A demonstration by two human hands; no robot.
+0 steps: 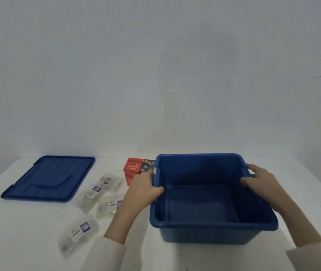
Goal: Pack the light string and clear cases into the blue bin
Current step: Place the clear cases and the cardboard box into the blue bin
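The blue bin [212, 227] stands on the white table at centre right, with nothing inside it. My left hand [143, 185] grips its left rim, thumb over the edge. My right hand [261, 179] grips the right rim by the handle. A red box of LED light string [136, 167] stands just behind the bin's left corner, partly hidden by my left hand. Several clear cases with small labels lie to the left of the bin: one at the back [110, 180], one below it [91, 194], one beside my left wrist [111, 207] and one nearest me [79, 234].
The bin's blue lid [48, 179] lies flat at the far left of the table. A plain pale wall rises behind the table. The white tabletop [28, 231] stretches toward me at the lower left.
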